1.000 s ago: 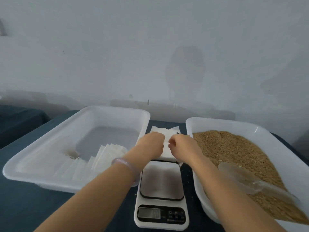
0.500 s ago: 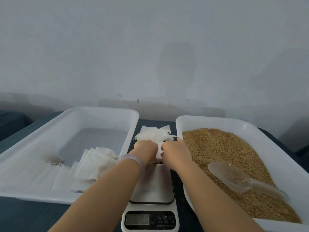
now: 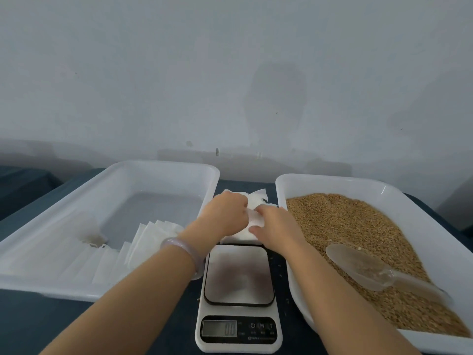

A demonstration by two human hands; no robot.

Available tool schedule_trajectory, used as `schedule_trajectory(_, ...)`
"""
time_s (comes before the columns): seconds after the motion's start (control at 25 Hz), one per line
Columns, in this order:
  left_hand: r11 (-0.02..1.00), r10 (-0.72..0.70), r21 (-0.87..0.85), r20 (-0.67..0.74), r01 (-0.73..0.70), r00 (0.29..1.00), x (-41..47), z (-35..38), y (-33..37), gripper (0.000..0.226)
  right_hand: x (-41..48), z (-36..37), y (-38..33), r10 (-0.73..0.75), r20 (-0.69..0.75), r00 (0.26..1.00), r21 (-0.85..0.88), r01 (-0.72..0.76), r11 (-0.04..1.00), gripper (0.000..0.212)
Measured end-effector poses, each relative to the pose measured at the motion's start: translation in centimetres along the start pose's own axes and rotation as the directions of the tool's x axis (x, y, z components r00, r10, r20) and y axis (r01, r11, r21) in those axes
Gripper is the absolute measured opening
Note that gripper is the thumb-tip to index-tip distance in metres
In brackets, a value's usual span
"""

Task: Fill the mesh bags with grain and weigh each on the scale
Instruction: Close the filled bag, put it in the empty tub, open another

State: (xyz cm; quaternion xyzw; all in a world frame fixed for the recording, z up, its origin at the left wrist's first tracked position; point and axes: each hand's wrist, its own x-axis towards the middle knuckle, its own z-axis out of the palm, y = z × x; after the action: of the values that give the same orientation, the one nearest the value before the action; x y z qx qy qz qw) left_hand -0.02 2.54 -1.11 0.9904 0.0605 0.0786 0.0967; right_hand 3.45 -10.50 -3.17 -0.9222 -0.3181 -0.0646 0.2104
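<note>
A small pile of white mesh bags (image 3: 257,201) lies on the dark table just behind the white kitchen scale (image 3: 238,298). My left hand (image 3: 225,213) and my right hand (image 3: 275,224) are both on the pile, fingers curled around one white bag (image 3: 252,228) between them. The scale's pan is bare and its display reads zero. The white tub on the right (image 3: 353,185) holds brown grain (image 3: 358,226) with a clear plastic scoop (image 3: 363,269) lying on it.
On the left stands a large white tub (image 3: 143,167) with flat white bags (image 3: 151,237) leaning along its near side and one small grain-filled bag (image 3: 90,239). A grey wall rises directly behind the table.
Both hands have stayed at the bag pile behind the scale and have drawn one bag slightly toward me. The camera has shifted a little.
</note>
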Motion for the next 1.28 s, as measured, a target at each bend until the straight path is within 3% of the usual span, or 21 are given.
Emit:
schedule_trajectory(0.08,0.962,-0.075,-0.269,-0.068,0.054,0.995,-1.7,-0.8,-1.0,0.024,-0.2,-1.3,0.0,0.049,-0.051,0.998,0.317,-0.030,0.948,0.007)
schedule_trajectory(0.16,0.892,-0.105,-0.441,0.002,0.095,0.994,-3.4,-1.1,-1.5,0.020,-0.8,-3.0,0.3,0.056,-0.104,0.993,0.532,0.008,0.847,0.010)
schedule_trajectory(0.2,0.850,-0.087,-0.514,0.073,0.112,0.994,-4.0,-1.3,-1.6,0.011,-1.1,-3.6,0.4,0.031,-0.097,0.995,0.564,0.029,0.825,0.013)
schedule_trajectory(0.28,0.801,-0.022,-0.582,0.202,0.138,0.979,-4.7,-1.5,-1.4,0.043,-1.8,-4.2,0.1,-0.034,-0.017,0.999,0.544,0.038,0.838,0.016)
schedule_trajectory(0.32,0.795,0.012,-0.591,0.244,0.139,0.970,-4.8,-1.5,-1.3,0.048,-2.1,-4.1,-0.2,-0.063,0.012,0.998,0.534,0.047,0.844,0.019)
schedule_trajectory(0.4,0.757,0.105,-0.644,0.288,0.111,0.952,-5.0,-1.3,-1.0,0.024,-2.5,-3.7,-0.3,-0.067,0.006,0.998,0.563,0.052,0.825,0.023)
schedule_trajectory(0.44,0.733,0.129,-0.672,0.291,0.106,0.948,-5.0,-1.0,-1.0,0.023,-2.7,-3.6,-0.3,-0.045,-0.010,0.999,0.587,0.042,0.808,0.025)
schedule_trajectory(0.56,0.669,0.058,-0.734,0.204,0.114,0.977,-5.2,-0.8,-1.0,0.022,-3.1,-3.7,0.1,0.052,-0.046,0.998,0.660,-0.009,0.751,0.033)
schedule_trajectory(0.64,0.537,-0.010,-0.830,0.175,0.153,0.984,-5.1,-1.0,-1.3,0.007,-3.2,-3.6,0.2,0.081,-0.101,0.992,0.644,0.003,0.765,0.030)
schedule_trajectory(0.72,0.422,-0.040,-0.882,0.212,0.209,0.977,-5.2,-1.3,-1.6,0.019,-3.3,-3.5,0.0,0.065,-0.148,0.987,0.606,0.039,0.795,0.021)
schedule_trajectory(0.96,0.468,-0.118,-0.836,0.263,0.287,0.958,-5.3,-0.7,-2.2,0.033,-3.5,-3.7,-0.1,0.003,-0.138,0.990,0.558,0.075,0.826,0.020)
schedule_trajectory(1.04,0.472,-0.132,-0.832,0.260,0.291,0.957,-5.3,-0.7,-2.2,0.032,-3.7,-3.9,0.1,-0.057,-0.057,0.997,0.557,0.079,0.827,0.018)
schedule_trajectory(1.16,0.486,-0.089,-0.831,0.262,0.272,0.961,-5.5,-0.7,-2.1,0.023,-3.8,-4.0,0.1,-0.104,0.163,0.981,0.666,-0.032,0.745,0.008)
schedule_trajectory(1.28,0.506,-0.020,-0.828,0.268,0.241,0.963,-5.8,-0.9,-2.1,0.016,-3.4,-4.1,-0.1,-0.071,0.303,0.950,0.785,-0.207,0.583,0.035)
